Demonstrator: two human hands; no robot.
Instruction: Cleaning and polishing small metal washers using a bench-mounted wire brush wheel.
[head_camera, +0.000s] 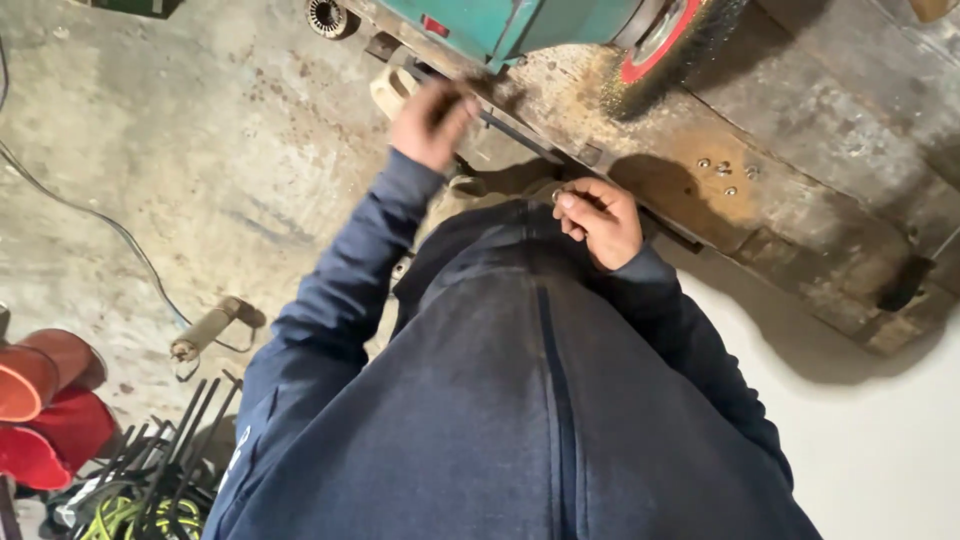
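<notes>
Two hands at workbench edge, left hand (432, 122) blurred, right hand (600, 220) curled shut.

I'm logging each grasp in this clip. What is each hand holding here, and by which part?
The right hand pinches a small metal piece between thumb and fingertips; its kind is unclear. The left hand is blurred by the bench edge; its grip cannot be told.

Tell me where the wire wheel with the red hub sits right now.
In the head view, the wire wheel is at the top, right of centre, on the green machine, over the rusty workbench and beyond the right hand.
</notes>
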